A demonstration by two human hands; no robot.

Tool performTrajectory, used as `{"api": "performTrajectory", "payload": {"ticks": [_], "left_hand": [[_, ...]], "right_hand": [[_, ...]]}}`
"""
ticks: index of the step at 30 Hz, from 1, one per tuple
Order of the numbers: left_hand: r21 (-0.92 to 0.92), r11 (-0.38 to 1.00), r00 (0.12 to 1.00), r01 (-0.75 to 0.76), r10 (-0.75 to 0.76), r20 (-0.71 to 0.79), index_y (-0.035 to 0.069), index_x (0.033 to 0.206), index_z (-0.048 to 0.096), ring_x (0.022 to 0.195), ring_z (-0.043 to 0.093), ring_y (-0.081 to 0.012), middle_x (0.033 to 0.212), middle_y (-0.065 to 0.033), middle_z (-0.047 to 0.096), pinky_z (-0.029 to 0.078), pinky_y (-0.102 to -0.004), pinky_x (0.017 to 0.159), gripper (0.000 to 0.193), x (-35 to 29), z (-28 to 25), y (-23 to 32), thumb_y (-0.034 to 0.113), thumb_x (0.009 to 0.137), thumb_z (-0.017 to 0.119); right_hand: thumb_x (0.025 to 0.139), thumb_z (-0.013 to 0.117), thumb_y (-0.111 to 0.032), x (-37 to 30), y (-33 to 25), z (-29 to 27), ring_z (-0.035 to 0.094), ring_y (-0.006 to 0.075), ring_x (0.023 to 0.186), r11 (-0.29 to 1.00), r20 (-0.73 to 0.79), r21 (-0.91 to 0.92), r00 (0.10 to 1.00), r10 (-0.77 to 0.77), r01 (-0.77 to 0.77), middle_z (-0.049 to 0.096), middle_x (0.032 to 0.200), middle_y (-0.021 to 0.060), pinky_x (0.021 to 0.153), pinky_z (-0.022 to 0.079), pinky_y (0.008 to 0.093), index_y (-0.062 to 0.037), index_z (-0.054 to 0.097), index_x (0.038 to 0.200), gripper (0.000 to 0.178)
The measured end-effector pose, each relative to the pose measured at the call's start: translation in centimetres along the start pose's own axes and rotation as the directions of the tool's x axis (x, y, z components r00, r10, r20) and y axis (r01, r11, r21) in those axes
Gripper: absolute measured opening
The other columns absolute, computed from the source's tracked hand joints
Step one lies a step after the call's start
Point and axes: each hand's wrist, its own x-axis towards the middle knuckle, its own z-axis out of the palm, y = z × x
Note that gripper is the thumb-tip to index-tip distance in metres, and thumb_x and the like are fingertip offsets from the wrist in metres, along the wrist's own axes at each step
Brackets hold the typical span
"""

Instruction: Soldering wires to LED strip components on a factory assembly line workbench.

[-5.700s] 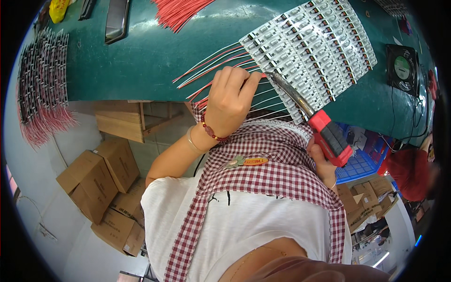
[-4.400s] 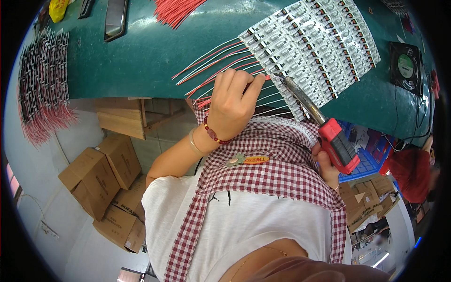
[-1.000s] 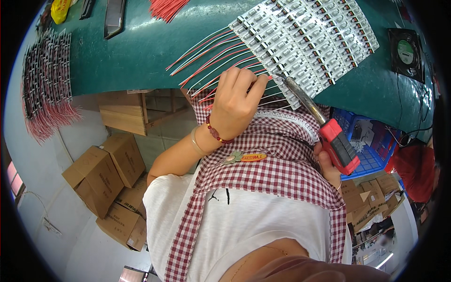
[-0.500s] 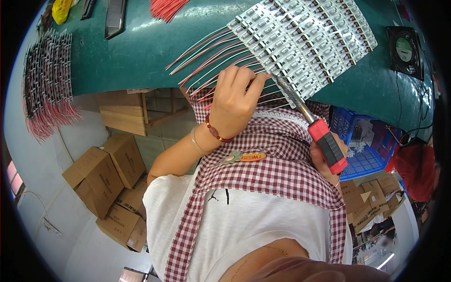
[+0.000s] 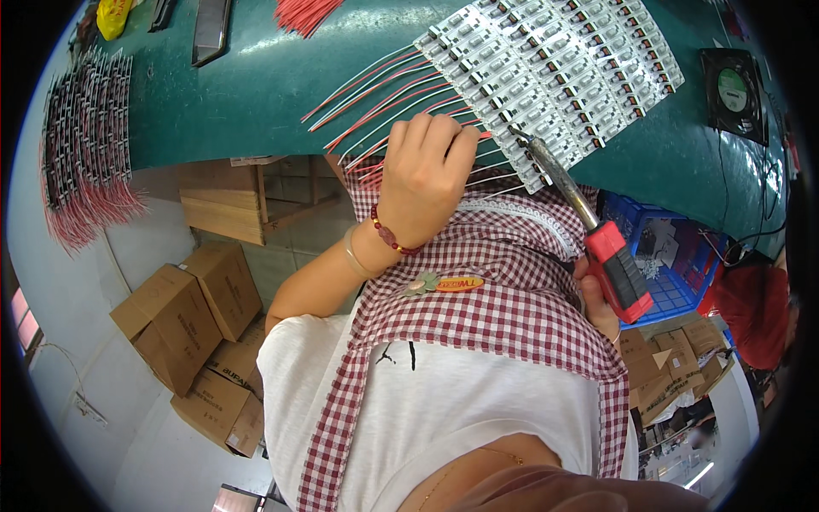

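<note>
A panel of small white circuit boards (image 5: 546, 72) lies tilted on the green table, with red and white wires (image 5: 375, 107) fanning out from its left edge. At that edge my left hand (image 5: 426, 162) is closed, thumb and fingers pinched on a red wire (image 5: 485, 135) whose end reaches the panel. My right hand (image 5: 595, 299) grips the handle of a soldering iron (image 5: 618, 264), red and black with a metal shaft. Its tip is over the panel, just right of the pinched wire; whether it touches the surface cannot be made out. Most right-hand fingers are hidden behind the handle.
Wired strips (image 5: 90, 136) hang over the table's left end. A bundle of red wires (image 5: 305, 13) and a phone (image 5: 211, 32) lie at the back. To the right are a black fan (image 5: 734, 92) and a blue basket (image 5: 636, 226). Cartons (image 5: 171, 311) stand on the floor.
The soldering iron and my right hand have shifted right, its tip moving from the panel's edge farther onto the panel. My left hand has barely moved.
</note>
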Motion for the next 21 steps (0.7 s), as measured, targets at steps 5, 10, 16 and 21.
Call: {"api": "performTrajectory", "payload": {"ticks": [5, 10, 16, 21], "left_hand": [[-0.046, 0.997, 0.997, -0.069, 0.066, -0.050, 0.003, 0.097, 0.071, 0.071, 0.052, -0.0203, 0.079, -0.0034, 0.054, 0.039, -0.0338, 0.064, 0.027, -0.5, -0.2, 0.6, 0.000, 0.071, 0.070], [-0.061, 0.997, 0.998, -0.055, 0.053, -0.031, 0.003, 0.098, 0.071, 0.070, 0.051, -0.0199, 0.077, -0.0033, 0.053, 0.039, -0.0334, 0.063, 0.029, -0.7, 0.2, 0.8, 0.000, 0.070, 0.070], [-0.058, 0.997, 0.999, -0.047, 0.046, -0.016, 0.002, 0.098, 0.071, 0.071, 0.051, -0.0203, 0.077, -0.0038, 0.052, 0.040, -0.0336, 0.064, 0.029, -0.4, 0.6, -0.1, 0.000, 0.070, 0.070], [-0.058, 0.997, 0.999, -0.045, 0.045, -0.008, 0.002, 0.098, 0.070, 0.071, 0.051, -0.0206, 0.077, -0.0041, 0.052, 0.040, -0.0337, 0.064, 0.028, -0.4, 0.5, 0.0, 0.000, 0.070, 0.070]], "right_hand": [[0.079, 0.072, -0.009, 0.4, -0.3, 0.8, 0.069, 0.0303, 0.073, 0.987, -0.031, -0.149, 0.998, -0.061, 0.056, 0.070, 0.088, 0.0137, 0.064, 0.055, 0.0357, 0.0005, 0.069, 0.094, 0.017], [0.079, 0.071, -0.008, 1.6, -1.8, 0.8, 0.069, 0.0304, 0.073, 0.980, 0.033, -0.180, 0.996, -0.081, 0.086, 0.069, 0.089, 0.0151, 0.062, 0.054, 0.0360, 0.0010, 0.069, 0.094, 0.017], [0.079, 0.071, -0.010, 3.1, -2.1, 1.1, 0.069, 0.0308, 0.073, 0.978, 0.087, -0.190, 0.994, -0.068, 0.084, 0.069, 0.090, 0.0156, 0.063, 0.054, 0.0361, 0.0019, 0.068, 0.093, 0.019], [0.082, 0.072, -0.016, 1.7, -0.9, 1.1, 0.068, 0.0302, 0.070, 0.985, -0.013, -0.164, 0.998, -0.059, 0.056, 0.069, 0.088, 0.0150, 0.061, 0.053, 0.0366, -0.0005, 0.069, 0.093, 0.019]]}}
